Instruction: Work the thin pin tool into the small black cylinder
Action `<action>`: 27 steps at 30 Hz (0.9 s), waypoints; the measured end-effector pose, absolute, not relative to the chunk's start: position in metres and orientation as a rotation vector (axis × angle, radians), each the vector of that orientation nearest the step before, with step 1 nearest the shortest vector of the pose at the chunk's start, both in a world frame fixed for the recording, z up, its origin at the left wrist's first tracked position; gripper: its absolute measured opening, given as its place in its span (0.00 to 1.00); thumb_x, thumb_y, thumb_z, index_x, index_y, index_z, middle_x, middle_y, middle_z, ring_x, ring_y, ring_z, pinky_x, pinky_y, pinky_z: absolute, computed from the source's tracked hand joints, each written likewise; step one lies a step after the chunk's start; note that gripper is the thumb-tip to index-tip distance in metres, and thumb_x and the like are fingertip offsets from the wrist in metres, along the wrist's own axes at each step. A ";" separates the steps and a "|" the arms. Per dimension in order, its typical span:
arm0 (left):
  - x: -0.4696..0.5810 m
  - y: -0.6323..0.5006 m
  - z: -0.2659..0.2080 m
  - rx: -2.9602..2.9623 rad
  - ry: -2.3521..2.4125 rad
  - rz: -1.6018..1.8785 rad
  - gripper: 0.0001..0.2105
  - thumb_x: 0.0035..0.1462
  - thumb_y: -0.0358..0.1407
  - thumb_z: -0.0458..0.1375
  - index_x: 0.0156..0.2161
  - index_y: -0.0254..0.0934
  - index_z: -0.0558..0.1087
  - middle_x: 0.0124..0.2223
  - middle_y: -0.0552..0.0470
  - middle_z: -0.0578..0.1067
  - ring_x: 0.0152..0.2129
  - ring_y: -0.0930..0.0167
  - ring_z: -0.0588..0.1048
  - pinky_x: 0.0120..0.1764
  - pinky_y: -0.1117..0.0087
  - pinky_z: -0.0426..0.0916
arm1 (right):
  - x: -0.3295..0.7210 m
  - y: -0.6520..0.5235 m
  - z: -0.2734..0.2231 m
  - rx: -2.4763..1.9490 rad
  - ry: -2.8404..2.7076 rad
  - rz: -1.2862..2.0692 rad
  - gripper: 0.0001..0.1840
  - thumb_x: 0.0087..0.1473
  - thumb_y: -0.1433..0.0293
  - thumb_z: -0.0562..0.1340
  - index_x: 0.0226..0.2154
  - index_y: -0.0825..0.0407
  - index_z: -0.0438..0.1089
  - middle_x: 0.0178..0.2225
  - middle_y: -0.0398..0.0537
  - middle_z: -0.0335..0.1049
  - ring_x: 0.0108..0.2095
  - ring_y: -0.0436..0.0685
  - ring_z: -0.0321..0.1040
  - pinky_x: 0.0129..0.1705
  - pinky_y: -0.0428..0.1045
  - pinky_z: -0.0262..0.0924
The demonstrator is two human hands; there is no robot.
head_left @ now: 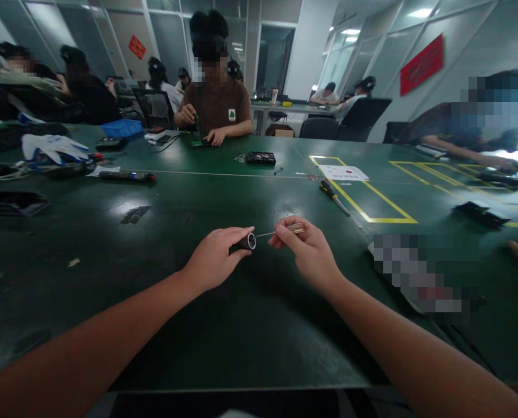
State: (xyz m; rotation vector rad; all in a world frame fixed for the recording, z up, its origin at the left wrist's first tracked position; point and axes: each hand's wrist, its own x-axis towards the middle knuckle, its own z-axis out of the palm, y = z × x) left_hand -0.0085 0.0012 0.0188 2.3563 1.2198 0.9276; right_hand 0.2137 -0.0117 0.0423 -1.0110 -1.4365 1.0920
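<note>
Between the thumb and fingers of my left hand (213, 258) is a small dark tube (250, 241), its round end with a bright metal rim turned to the right. My right hand (308, 249) is closed around a small screwdriver (297, 229) with a clear amber handle. Its thin shaft points left and reaches the rim of the tube; whether the tip goes inside cannot be made out. Both hands are above the green table (241, 342). A second screwdriver (334, 197), black and yellow, lies on the table beyond my right hand.
Across the table a person (217, 104) handles small parts near a black device (261, 157). White gloves (54, 148), a dark pen-like tool (127, 176) and a blue tray (122, 128) are at left. Yellow tape (391, 220), a paper sheet (343, 172) and a blurred flat object (409, 278) lie right.
</note>
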 end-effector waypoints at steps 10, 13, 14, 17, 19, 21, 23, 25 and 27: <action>-0.007 -0.004 0.029 2.310 1.243 0.816 0.18 0.64 0.32 0.60 0.59 0.40 0.72 0.54 0.49 0.78 0.51 0.62 0.76 0.58 0.54 0.67 | 0.211 0.000 0.036 -1.009 -1.039 1.370 0.13 0.53 0.60 0.71 0.33 0.51 0.72 0.26 0.44 0.75 0.28 0.53 0.70 0.34 0.50 0.64; -0.007 -0.002 0.026 2.282 1.255 0.771 0.19 0.66 0.32 0.58 0.61 0.40 0.72 0.55 0.48 0.77 0.51 0.62 0.75 0.56 0.55 0.68 | 0.213 0.001 0.032 -1.019 -1.084 1.351 0.13 0.53 0.59 0.70 0.33 0.51 0.72 0.26 0.44 0.75 0.27 0.53 0.70 0.34 0.50 0.64; -0.008 -0.001 0.026 2.268 1.263 0.755 0.19 0.66 0.33 0.57 0.61 0.40 0.71 0.55 0.48 0.77 0.52 0.62 0.75 0.56 0.55 0.68 | 0.213 0.000 0.033 -1.013 -1.182 1.289 0.12 0.54 0.60 0.70 0.33 0.51 0.72 0.26 0.43 0.75 0.27 0.53 0.70 0.35 0.51 0.64; -0.009 0.000 0.024 2.246 1.269 0.737 0.19 0.67 0.34 0.56 0.62 0.40 0.71 0.56 0.48 0.77 0.53 0.61 0.75 0.56 0.54 0.68 | 0.214 -0.007 0.037 -0.999 -1.511 1.060 0.09 0.58 0.61 0.68 0.34 0.50 0.74 0.28 0.44 0.76 0.30 0.54 0.71 0.38 0.52 0.63; -0.010 0.000 0.024 2.264 1.253 0.751 0.19 0.67 0.33 0.56 0.62 0.41 0.71 0.57 0.47 0.76 0.53 0.61 0.74 0.57 0.54 0.68 | 0.213 -0.009 0.040 -0.992 -1.562 1.034 0.09 0.58 0.62 0.68 0.35 0.50 0.74 0.29 0.44 0.76 0.32 0.54 0.72 0.39 0.52 0.63; -0.011 0.000 0.024 2.290 1.240 0.771 0.19 0.67 0.33 0.55 0.62 0.41 0.70 0.57 0.48 0.76 0.54 0.61 0.74 0.57 0.53 0.67 | 0.213 -0.006 0.040 -0.967 -1.412 1.155 0.10 0.57 0.61 0.68 0.34 0.50 0.73 0.28 0.44 0.76 0.30 0.54 0.71 0.37 0.51 0.63; -0.011 0.000 0.024 2.299 1.246 0.787 0.20 0.67 0.33 0.55 0.62 0.42 0.70 0.58 0.48 0.76 0.54 0.61 0.74 0.58 0.53 0.67 | 0.214 0.000 0.038 -0.982 -1.139 1.315 0.12 0.55 0.60 0.69 0.33 0.51 0.72 0.26 0.44 0.75 0.28 0.53 0.70 0.35 0.51 0.63; -0.011 -0.001 0.024 2.299 1.250 0.796 0.19 0.67 0.33 0.55 0.62 0.42 0.70 0.58 0.49 0.75 0.54 0.61 0.74 0.58 0.53 0.67 | 0.216 0.006 0.036 -1.041 -0.936 1.455 0.12 0.51 0.62 0.70 0.32 0.51 0.71 0.25 0.44 0.75 0.26 0.53 0.69 0.34 0.50 0.63; -0.011 -0.001 0.024 2.304 1.249 0.793 0.19 0.67 0.32 0.55 0.62 0.41 0.70 0.59 0.48 0.75 0.55 0.61 0.73 0.59 0.52 0.66 | 0.218 0.010 0.033 -1.064 -0.870 1.531 0.12 0.50 0.63 0.71 0.31 0.52 0.71 0.24 0.45 0.74 0.26 0.53 0.69 0.33 0.50 0.64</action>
